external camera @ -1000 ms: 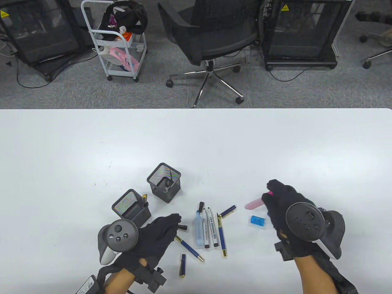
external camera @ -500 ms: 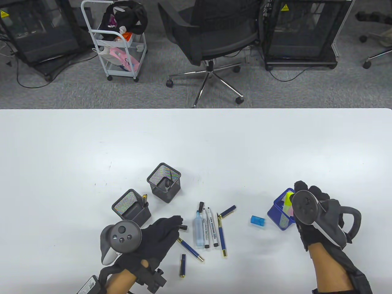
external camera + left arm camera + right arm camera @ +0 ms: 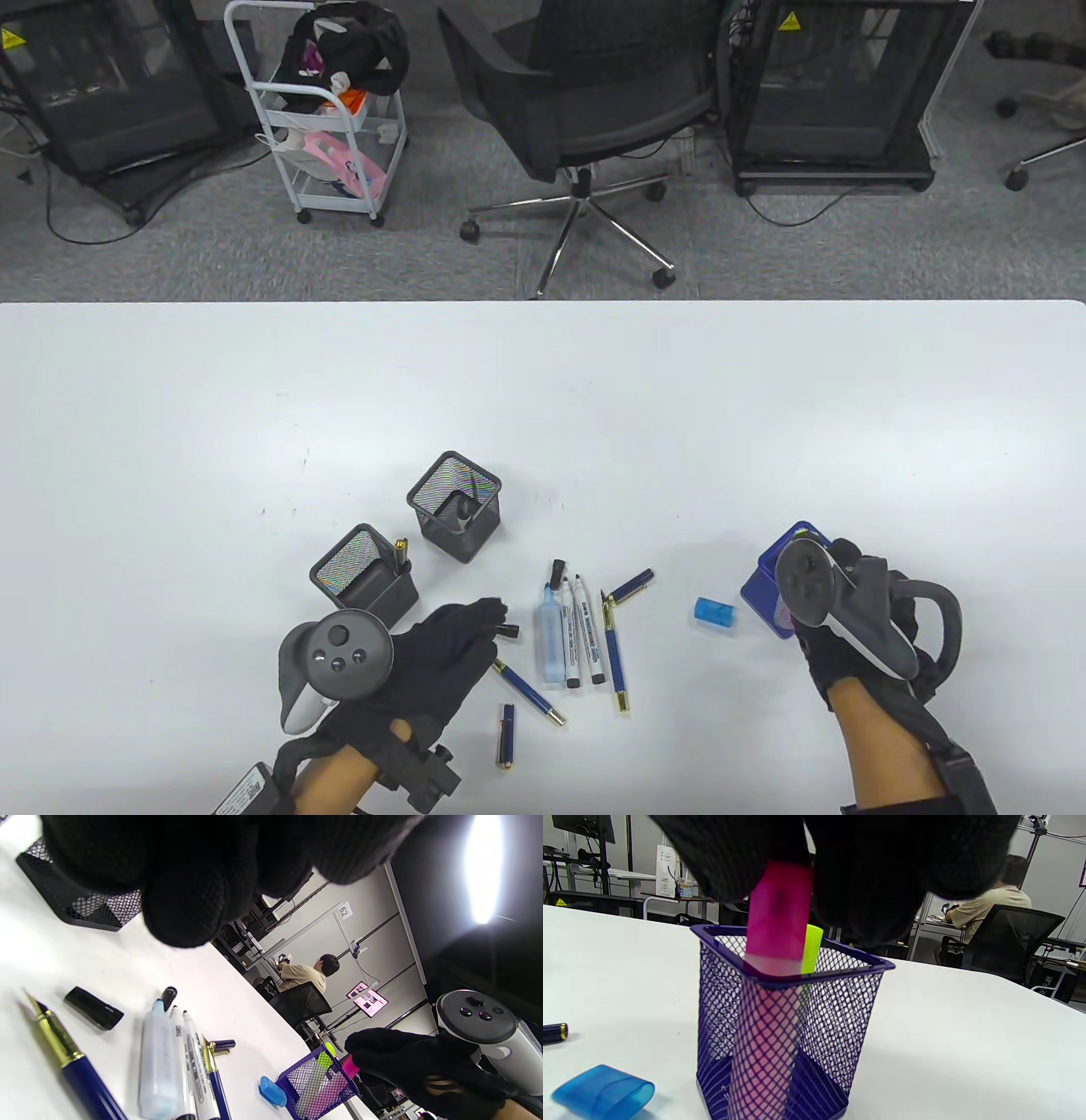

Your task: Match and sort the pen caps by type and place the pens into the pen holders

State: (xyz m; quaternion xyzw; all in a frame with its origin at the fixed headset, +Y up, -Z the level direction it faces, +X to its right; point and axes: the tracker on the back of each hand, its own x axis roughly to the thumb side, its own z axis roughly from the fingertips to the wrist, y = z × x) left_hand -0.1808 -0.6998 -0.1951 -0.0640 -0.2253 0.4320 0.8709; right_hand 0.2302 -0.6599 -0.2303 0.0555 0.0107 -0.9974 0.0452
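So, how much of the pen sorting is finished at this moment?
Done: a yellow highlighter stands in the blue holder. In hand: the right hand lowers the pink highlighter into it. Left: the blue cap, the markers and fountain pens lie on the table.

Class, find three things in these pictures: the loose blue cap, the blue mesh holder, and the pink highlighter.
blue cap (image 3: 713, 612), table view, middle of its body.
blue mesh holder (image 3: 814, 1027), right wrist view, front mesh wall.
pink highlighter (image 3: 778, 916), right wrist view, cap above the rim.
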